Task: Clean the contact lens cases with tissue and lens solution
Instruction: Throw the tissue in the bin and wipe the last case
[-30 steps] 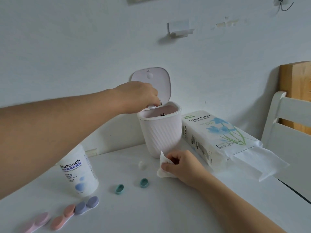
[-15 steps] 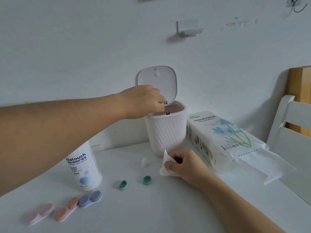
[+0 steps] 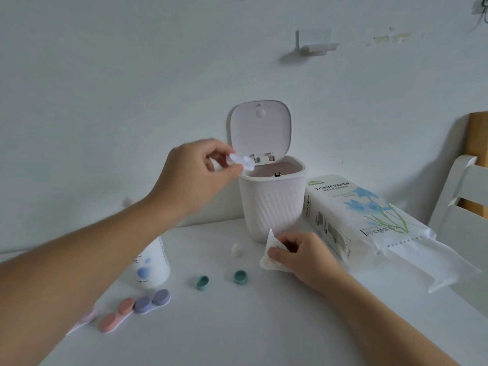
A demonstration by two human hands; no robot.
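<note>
White lens case (image 3: 241, 161) in left-hand (image 3: 196, 175) grip

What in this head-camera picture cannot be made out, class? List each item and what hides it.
- Bin contents: rim and angle hide all but a small dark bit.
- Solution bottle label: left forearm covers most of it.
- Pink case: largely behind that forearm.
- Pale case in the left hand: motion-blurred, wells unreadable.
- Tissue: partly hidden in the right hand.

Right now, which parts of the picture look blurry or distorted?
Head view: left hand and the clear case it pinches are motion-smeared; the bottle label is soft; wide-angle lens stretches the near forearms; light is flat and dim, shadows faint, no glare.
</note>
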